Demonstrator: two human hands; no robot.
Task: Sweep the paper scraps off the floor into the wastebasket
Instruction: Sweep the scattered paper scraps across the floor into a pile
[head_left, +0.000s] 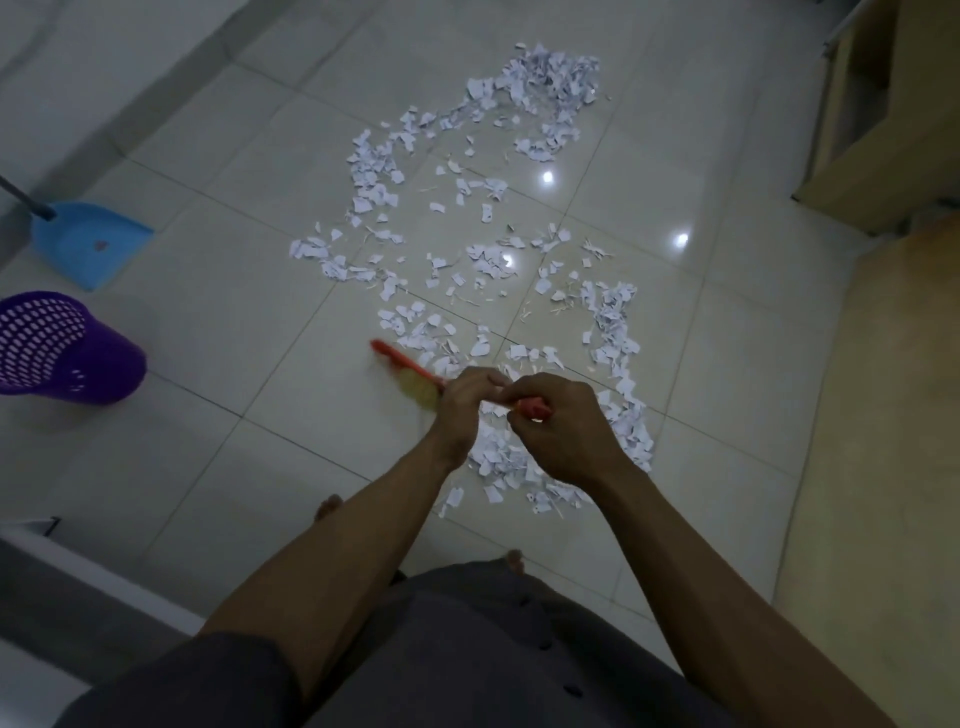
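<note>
White paper scraps (483, 249) lie scattered over the tiled floor from the far middle down to my feet. I hold a red broom (410, 371) with both hands; its blurred head and yellowish bristles sit just left of my hands at the near edge of the scraps. My left hand (462, 410) grips the handle lower down. My right hand (561, 428) grips the red handle end. A purple perforated wastebasket (62, 348) stands at the left edge, with a blue dustpan (85, 241) behind it.
A wooden cabinet (883, 119) stands at the far right, with a yellowish floor strip beneath it. A white ledge (78, 587) fills the near left corner. A wall runs along the far left. My bare toes (327, 506) show on the tiles.
</note>
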